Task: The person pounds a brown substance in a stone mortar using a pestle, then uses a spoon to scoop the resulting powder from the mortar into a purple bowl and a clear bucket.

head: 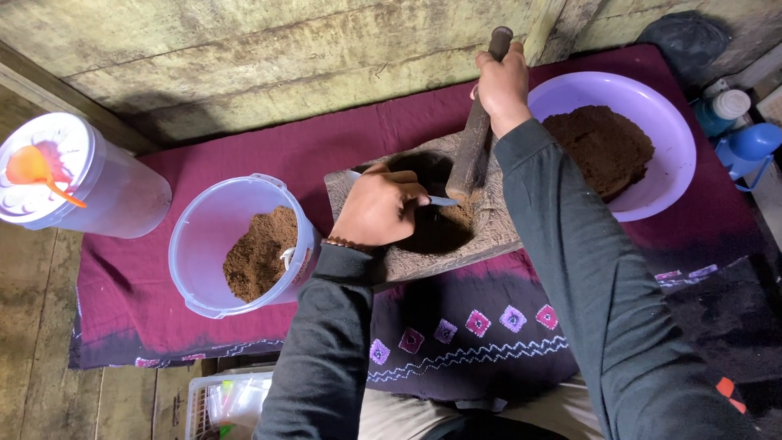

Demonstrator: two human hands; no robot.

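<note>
A carved wooden mortar block (489,236) lies on a maroon cloth (326,147) in front of me, its hollow holding brown powder (456,218). My right hand (503,85) grips the top of a long wooden pestle (472,147) that leans into the hollow. My left hand (379,208) holds a small pale spoon (442,200), its tip at the powder beside the pestle's end.
A clear plastic bucket (195,244) with brown powder sits to the left. A lidded white tub (122,195) with an orange scoop on top stands far left. At the right, a lilac basin (668,130) holds a mound of darker brown powder. Blue containers (749,147) stand at the right edge.
</note>
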